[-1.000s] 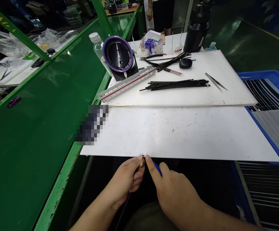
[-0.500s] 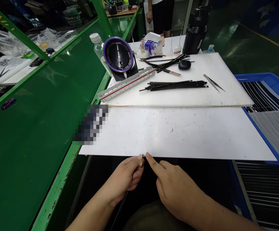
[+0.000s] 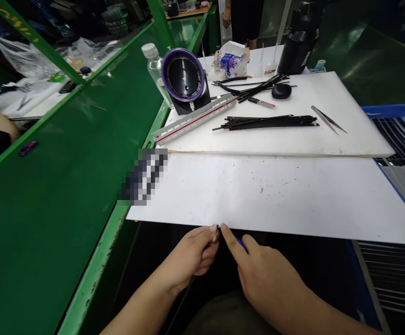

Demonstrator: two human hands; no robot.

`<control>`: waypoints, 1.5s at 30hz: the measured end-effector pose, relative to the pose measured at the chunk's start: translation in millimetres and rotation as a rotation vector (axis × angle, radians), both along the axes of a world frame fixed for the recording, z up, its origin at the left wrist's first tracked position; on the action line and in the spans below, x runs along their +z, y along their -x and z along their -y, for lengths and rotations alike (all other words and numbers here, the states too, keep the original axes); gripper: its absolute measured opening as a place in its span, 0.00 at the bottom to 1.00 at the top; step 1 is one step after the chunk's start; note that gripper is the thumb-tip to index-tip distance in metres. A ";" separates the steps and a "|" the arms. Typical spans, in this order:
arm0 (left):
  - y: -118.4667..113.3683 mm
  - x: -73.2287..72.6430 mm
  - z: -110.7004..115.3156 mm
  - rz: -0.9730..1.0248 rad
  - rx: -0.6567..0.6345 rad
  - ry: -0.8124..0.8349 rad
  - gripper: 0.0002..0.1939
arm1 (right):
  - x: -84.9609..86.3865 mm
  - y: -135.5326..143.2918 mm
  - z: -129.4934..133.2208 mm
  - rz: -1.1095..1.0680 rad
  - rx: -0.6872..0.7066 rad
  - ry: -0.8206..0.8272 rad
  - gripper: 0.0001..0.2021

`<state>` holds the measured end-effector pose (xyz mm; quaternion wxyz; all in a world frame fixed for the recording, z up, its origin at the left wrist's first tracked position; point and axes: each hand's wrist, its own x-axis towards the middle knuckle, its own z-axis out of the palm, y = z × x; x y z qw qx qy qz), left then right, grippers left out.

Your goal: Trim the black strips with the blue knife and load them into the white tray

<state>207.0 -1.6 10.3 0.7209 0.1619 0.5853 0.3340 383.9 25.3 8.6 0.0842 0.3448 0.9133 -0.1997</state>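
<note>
Just past my lap, at the near edge of a white board (image 3: pixel 275 195), my left hand (image 3: pixel 196 253) pinches a small dark piece (image 3: pixel 218 227) between thumb and forefinger, so that grip is closed down tight with only the tip poking out. A thin dark strand (image 3: pixel 182 302) hangs below that hand; it may be the same piece, but my fingers hide the join. My right hand (image 3: pixel 268 270) is curled round a blue tool (image 3: pixel 240 243), forefinger stretched toward the tip; whether it touches or sits just beside, I cannot tell. I judge this to be close work on that tip, and what it calls for next is a firm left pinch with light, measured pressure from the right. So the piece lies within the left grip and directly left of my right fingertip. Beyond my grip, across the board, a white foam slab (image 3: pixel 356 140) carries a bundle of black strips (image 3: pixel 270 123), with tweezers (image 3: pixel 328 119) to their right and a silver rail (image 3: pixel 195 122) to their left. Farther out rest a small black rounded object (image 3: pixel 281 91) and pliers (image 3: pixel 231 87), then a purple-rimmed round device (image 3: pixel 183 74) left of them, and farther right a black flask (image 3: pixel 298 52).
</note>
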 end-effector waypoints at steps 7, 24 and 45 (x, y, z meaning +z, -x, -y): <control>3.6 0.0 3.8 0.108 0.017 0.019 0.13 | -2.4 -40.0 -1.5 -0.433 -0.181 0.225 0.36; -0.5 -2.9 5.8 0.115 0.041 -0.023 0.13 | -1.8 -38.1 -9.0 -0.335 -0.102 0.175 0.27; 2.0 -2.0 8.2 0.115 0.074 -0.029 0.12 | -9.5 -43.6 0.1 -0.365 -0.104 0.050 0.31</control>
